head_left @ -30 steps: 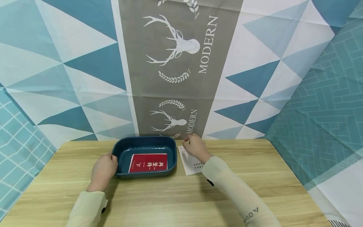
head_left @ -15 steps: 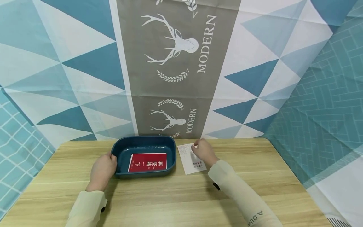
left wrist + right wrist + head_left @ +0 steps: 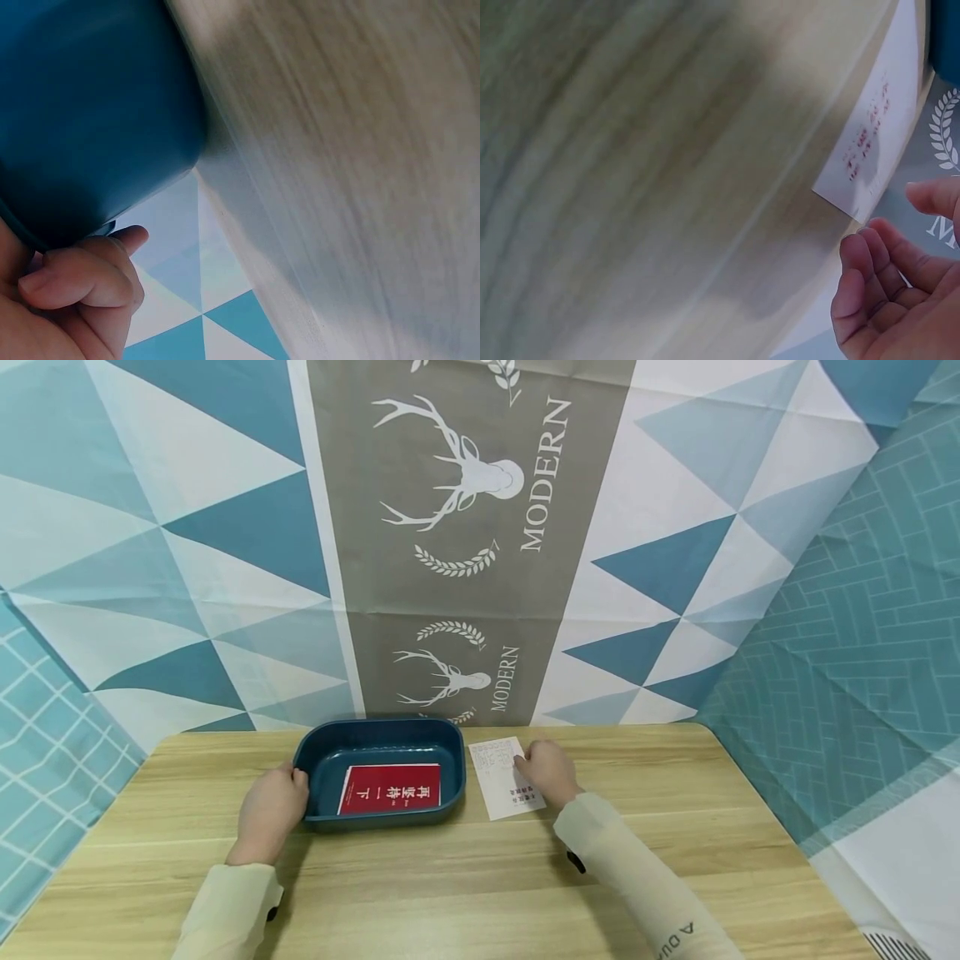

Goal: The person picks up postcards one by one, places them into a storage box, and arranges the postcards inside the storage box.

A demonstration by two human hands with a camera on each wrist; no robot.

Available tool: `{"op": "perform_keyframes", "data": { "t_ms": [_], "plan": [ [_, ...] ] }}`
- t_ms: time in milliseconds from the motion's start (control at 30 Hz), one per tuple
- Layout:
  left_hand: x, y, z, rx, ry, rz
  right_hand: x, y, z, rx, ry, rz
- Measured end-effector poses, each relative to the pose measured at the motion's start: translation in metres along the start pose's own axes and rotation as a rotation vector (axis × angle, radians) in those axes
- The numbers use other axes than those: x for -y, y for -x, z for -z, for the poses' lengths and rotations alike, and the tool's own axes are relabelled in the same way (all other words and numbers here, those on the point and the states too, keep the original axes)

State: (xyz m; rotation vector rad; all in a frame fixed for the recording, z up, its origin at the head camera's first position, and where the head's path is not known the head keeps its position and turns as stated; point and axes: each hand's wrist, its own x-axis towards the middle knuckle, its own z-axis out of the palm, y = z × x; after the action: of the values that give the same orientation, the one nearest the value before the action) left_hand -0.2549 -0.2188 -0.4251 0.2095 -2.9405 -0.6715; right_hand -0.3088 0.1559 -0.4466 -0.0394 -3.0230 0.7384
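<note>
My left hand (image 3: 273, 806) grips the left rim of a deep blue rectangular tray (image 3: 382, 821) that stands near the table's back edge. In the left wrist view, its curled fingers (image 3: 90, 274) are at the tray's rim. Inside the tray lies a red card (image 3: 390, 789) with white Chinese characters, over a white edge. A white printed card (image 3: 501, 785) lies flat on the table just right of the tray. My right hand (image 3: 550, 772) is at this card's right edge, its fingers loosely bent and the thumb apart in the right wrist view, with nothing held.
A light wood-grain table (image 3: 420, 893) spreads out in front. Behind it hangs a cloth (image 3: 480, 577) with blue triangles and deer heads. Teal tile-patterned cloth (image 3: 862, 610) is at the right side, and a blue tiled pattern (image 3: 52, 760) at the left.
My right hand has drawn back rightward and toward me from over the white card's top, uncovering more of the card. The left hand and tray stay in place.
</note>
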Motion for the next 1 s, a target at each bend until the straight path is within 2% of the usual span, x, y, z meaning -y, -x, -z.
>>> {"op": "perform_keyframes", "data": {
  "t_ms": [467, 633, 767, 1000],
  "plan": [
    [0.000, 0.001, 0.001, -0.011, 0.005, -0.009, 0.005, -0.002, -0.011, 0.036, 0.147, -0.126],
    [0.000, 0.001, 0.000, -0.008, 0.005, -0.008, 0.010, -0.003, -0.014, 0.043, 0.179, -0.146],
    [0.000, 0.001, 0.000, -0.009, 0.010, -0.015, 0.012, -0.003, -0.015, 0.047, 0.155, -0.159],
    [0.001, -0.001, 0.001, 0.004, 0.014, -0.009, 0.015, -0.001, -0.013, 0.016, 0.032, -0.171]
  ]
}}
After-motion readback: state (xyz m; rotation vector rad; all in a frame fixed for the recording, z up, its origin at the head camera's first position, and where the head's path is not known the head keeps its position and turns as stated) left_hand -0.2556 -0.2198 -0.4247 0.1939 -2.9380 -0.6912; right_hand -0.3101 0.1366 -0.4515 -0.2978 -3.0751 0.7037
